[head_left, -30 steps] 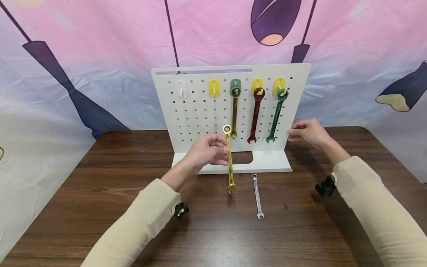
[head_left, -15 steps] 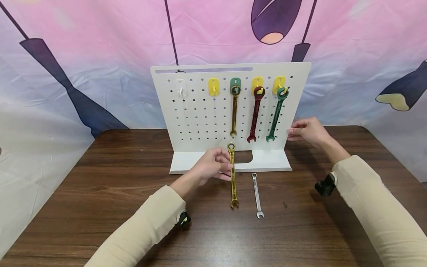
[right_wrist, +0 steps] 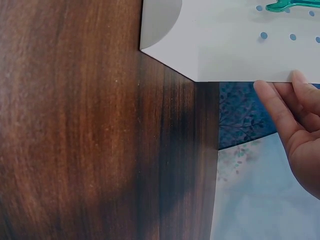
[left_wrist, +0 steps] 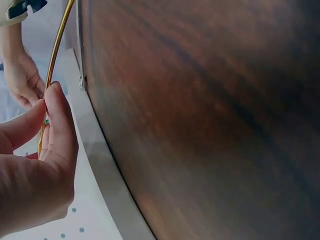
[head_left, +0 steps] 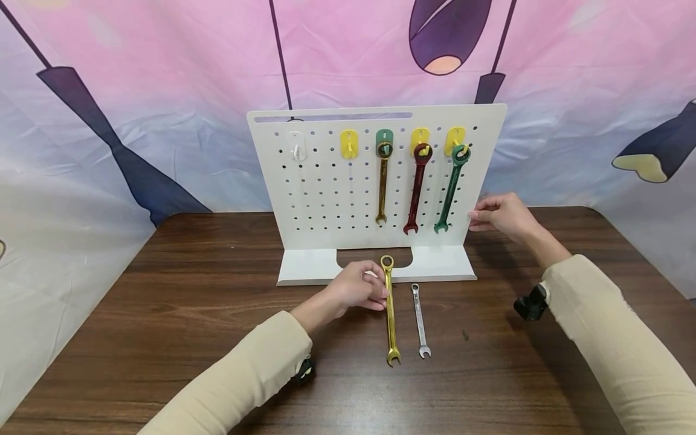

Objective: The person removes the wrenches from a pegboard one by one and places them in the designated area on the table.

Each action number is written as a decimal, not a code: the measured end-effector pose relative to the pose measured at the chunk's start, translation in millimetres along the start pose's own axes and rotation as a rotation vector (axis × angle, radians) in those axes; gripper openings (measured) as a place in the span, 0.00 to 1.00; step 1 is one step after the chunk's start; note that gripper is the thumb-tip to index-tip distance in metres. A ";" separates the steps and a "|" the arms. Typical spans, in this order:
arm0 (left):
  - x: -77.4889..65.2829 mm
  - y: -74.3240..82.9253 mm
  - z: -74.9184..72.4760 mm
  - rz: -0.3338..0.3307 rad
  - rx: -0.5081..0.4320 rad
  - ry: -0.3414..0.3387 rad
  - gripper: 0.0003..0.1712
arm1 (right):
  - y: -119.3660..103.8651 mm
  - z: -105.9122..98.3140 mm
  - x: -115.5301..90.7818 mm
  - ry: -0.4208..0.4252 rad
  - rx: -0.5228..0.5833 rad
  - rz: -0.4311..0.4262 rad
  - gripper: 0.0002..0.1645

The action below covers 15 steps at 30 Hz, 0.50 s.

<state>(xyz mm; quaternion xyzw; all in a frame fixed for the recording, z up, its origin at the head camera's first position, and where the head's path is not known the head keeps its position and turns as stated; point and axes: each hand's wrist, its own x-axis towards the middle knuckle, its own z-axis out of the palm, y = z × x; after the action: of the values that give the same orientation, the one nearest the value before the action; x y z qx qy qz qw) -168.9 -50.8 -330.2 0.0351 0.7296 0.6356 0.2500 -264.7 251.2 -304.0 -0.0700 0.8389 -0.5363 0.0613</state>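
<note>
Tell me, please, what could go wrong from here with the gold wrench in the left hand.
The left hand pinches the gold wrench off-centre, so it might tilt or swing. It could also knock the silver wrench lying close by. If bumped, the pegboard might shake the red wrench off its hook.

Of the 3 views, the head one is brightest and sharpest, with pale glare on the near part of the desk (head_left: 375, 393) and a soft shadow beside the right sleeve (head_left: 620, 326). Both wrist views are dimmer. In the left, the desk is blurred and the held gold wrench (left_wrist: 54, 50) looks bowed; in the right, a broad shadow crosses the desk.
</note>
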 end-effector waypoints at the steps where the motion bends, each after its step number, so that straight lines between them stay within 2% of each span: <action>1: -0.2 -1.0 1.1 -0.003 0.007 0.000 0.11 | 0.0 -0.3 -0.2 -0.008 0.002 -0.001 0.18; 6: -1.6 -6.0 5.6 0.000 0.040 -0.022 0.09 | 0.0 -0.7 -1.0 -0.017 0.004 0.001 0.18; 15: -2.8 -12.6 10.6 -0.035 0.024 -0.052 0.08 | 0.3 -0.6 -0.6 -0.019 -0.012 -0.010 0.18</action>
<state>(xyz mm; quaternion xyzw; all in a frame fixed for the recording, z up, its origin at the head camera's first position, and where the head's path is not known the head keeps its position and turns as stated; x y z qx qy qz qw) -158.8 -44.7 -341.9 0.0419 0.7309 0.6213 0.2793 -264.2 251.9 -304.0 -0.0798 0.8412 -0.5308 0.0661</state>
